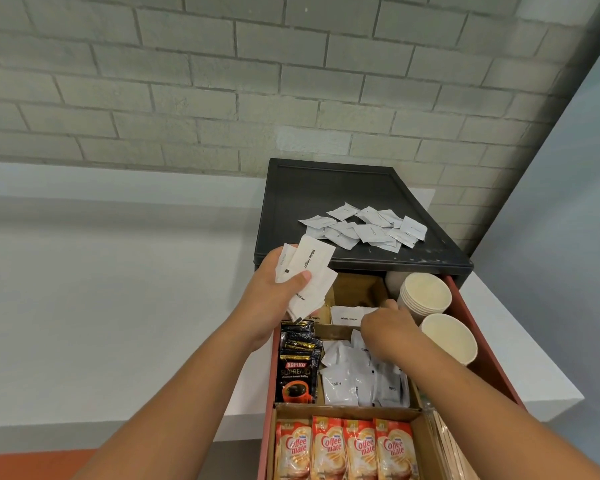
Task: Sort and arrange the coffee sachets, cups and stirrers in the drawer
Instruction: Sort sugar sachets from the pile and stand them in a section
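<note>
The person leans over the open drawer (pixel 465 317) with both forearms stretched forward. The left hand (pixel 274 289) is raised over the drawer's back left corner. Its thumb and curled fingers pinch a fanned bunch of white sugar sachets (pixel 309 268). The right hand (pixel 385 327) reaches down, knuckles up, into a back compartment where a single white sugar sachet (pixel 347 315) lies. Its fingertips are hidden beneath the hand, so I cannot tell whether it has hold of anything.

The reddish drawer is pulled out of a black cabinet (pixel 326 188). The cabinet stands on a white ledge (pixel 118 306) against a grey brick wall (pixel 222 81). A loose heap of white sachets (pixel 364 226) lies scattered on the cabinet's top.

The held sachets have their long sides slanting up and away toward the cabinet, and the printed words run along that length. Along the drawer's right side are a nested stack of paper cups (pixel 426 292) and a single cup (pixel 451 337), with their mouths turned up toward the person. Black Kopiko sachets (pixel 297 365) overlap in a left compartment, beside a jumble of white coffee sachets (pixel 357 379). Nearest the person, Coffee mate sachets (pixel 343 448) stand in a row with labels upright. Wooden stirrers (pixel 447 445) lie lengthwise along the right wall, front to back.
</note>
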A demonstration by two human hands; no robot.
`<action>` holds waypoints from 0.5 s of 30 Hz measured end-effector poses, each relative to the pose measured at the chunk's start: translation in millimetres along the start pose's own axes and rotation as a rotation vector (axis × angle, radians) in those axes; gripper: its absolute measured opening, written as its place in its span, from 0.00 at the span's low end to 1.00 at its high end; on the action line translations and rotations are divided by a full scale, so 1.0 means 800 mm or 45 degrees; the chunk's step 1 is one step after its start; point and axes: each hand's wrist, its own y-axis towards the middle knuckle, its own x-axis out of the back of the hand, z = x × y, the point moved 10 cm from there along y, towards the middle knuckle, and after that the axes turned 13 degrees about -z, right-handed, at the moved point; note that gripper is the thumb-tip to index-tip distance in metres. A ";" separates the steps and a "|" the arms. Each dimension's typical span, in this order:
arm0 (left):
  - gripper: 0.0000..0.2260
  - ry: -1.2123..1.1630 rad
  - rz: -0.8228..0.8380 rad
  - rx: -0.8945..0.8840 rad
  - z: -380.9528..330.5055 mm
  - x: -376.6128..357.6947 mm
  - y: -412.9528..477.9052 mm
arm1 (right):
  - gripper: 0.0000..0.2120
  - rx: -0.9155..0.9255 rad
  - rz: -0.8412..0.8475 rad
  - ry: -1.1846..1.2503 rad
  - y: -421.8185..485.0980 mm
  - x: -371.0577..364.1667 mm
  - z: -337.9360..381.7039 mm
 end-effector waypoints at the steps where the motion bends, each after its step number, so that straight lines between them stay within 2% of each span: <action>1: 0.21 -0.004 0.000 0.000 0.000 0.000 0.000 | 0.17 -0.012 -0.006 0.027 0.001 0.002 -0.002; 7: 0.19 -0.022 0.007 -0.005 -0.001 -0.001 0.000 | 0.15 -0.078 -0.179 0.270 -0.001 0.021 -0.011; 12: 0.19 -0.013 0.014 -0.009 -0.002 -0.002 -0.001 | 0.17 -0.052 -0.107 0.364 -0.008 0.020 -0.004; 15: 0.18 -0.027 0.032 -0.008 -0.002 -0.002 -0.002 | 0.13 -0.099 -0.389 0.647 -0.009 0.068 -0.010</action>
